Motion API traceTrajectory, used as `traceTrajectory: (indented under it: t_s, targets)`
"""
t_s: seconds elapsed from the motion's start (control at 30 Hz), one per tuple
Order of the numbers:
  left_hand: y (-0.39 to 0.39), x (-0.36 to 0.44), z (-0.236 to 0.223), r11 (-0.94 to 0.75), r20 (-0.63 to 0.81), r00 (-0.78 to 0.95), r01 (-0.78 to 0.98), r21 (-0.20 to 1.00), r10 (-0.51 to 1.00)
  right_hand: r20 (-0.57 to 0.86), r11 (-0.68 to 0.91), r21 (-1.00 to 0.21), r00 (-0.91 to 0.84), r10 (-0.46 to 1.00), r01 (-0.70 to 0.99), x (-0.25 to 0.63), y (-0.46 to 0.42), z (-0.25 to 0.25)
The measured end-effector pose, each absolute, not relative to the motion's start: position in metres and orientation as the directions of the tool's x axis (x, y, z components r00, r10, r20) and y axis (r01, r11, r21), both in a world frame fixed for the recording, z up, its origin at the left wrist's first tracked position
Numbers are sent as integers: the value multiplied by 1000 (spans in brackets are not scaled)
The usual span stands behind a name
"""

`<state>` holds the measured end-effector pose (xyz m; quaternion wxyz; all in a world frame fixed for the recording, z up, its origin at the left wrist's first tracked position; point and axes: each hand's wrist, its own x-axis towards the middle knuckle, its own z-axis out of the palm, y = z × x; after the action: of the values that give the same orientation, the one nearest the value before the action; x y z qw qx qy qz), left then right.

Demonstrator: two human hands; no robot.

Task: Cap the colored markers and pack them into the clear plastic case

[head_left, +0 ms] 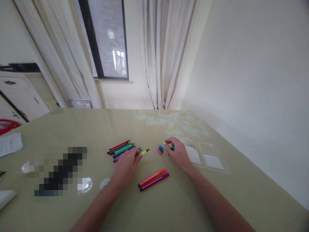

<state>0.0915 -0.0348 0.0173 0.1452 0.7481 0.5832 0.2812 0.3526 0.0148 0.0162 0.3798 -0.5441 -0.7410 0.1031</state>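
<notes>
My left hand (127, 162) is closed around a yellow felt-tip marker (144, 152), whose dark tip is bare and points right. Between the fingertips of my right hand (178, 150) is a small yellow cap (164, 142), apart from the marker. Beside those fingers lie several loose caps in blue, pink and dark colours (160, 149). Uncapped markers in red, green, blue and purple (123, 148) lie side by side just beyond my left hand, which partly hides them. Nearer to me rest a capped orange marker (152, 178) and a capped magenta marker (154, 182).
A clear plastic case (213, 161) lies open on the table (183, 206), right of my right hand. At the left are a blurred-out dark object (61, 172), a pale rounded object (26, 167) and papers (11, 143). A wall borders the table's right side.
</notes>
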Motion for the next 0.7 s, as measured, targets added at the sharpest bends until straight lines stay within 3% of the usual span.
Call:
traceTrajectory:
  t_s: [0.1,0.2,0.37,0.7]
  targets:
    - [-38,96,18,-312,271,171,685,659,947,397,411,-769,-138,907,489,349,7,25]
    - [-39,98,18,-350,305,185,637,686,934,363,405,-850,-184,913,335,344,0,32]
    - [-38,98,18,-356,326,166,616,703,931,438,493,-821,-237,867,287,341,-4,37]
    - [-38,98,17,-379,332,193,603,702,923,411,483,-817,-267,871,316,337,-8,38]
